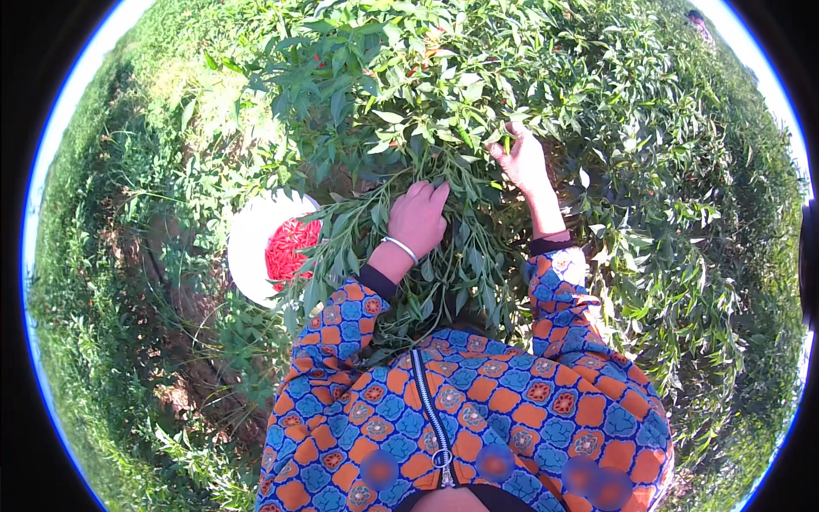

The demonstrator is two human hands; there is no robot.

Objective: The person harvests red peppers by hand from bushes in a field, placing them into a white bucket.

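My left hand [419,221], with a pale bangle [402,250] at the wrist, grips leafy chili plant branches [365,221] bent over towards my body. Its fingertips curl down out of sight among the stems. Farther out and to the right, my right hand [526,163] reaches into the foliage, thumb and forefinger around a slim green chili [507,144]; whether they press on it cannot be made out. Another green chili [463,136] hangs just left of that hand. Left of my left hand stands a white bucket [249,246] with many red chilies [291,253] inside, its right side partly covered by leaves.
Dense chili plants [665,192] spread to the right and ahead, with some red chilies [432,51] among the leaves. Bare soil [205,384] shows through weeds on the left. A person [699,22] is small in the far upper right.
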